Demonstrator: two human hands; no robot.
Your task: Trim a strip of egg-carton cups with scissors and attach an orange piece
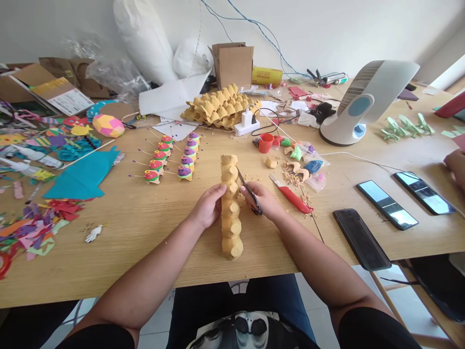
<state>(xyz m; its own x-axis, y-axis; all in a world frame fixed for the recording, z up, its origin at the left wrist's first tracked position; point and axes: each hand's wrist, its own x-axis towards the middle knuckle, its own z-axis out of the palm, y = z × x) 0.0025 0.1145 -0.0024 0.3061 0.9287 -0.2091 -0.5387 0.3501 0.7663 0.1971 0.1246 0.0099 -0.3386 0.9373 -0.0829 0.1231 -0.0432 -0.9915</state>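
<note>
A long strip of yellowish egg carton (231, 218) stands lengthwise before me, over the front of the table. My left hand (209, 206) grips its left edge, thumb on top and the other fingers partly hidden behind it. On the opposite side, my right hand (262, 199) is closed around a pair of dark-handled scissors (256, 203). Their blades point up and away along the strip's right edge. Beside that hand lies a craft knife with a red handle (296, 199). Painted egg-carton figures in red (156, 165) and purple (187, 160) stand in two rows beyond my left hand.
Stacked egg cartons (218, 106) and a power strip (247, 127) sit at the back. A white fan (348, 111) and several phones (361, 237) are on the right. Paper scraps (39, 225) and blue felt (83, 172) cover the left. Another person's hand (456, 165) rests at the right edge.
</note>
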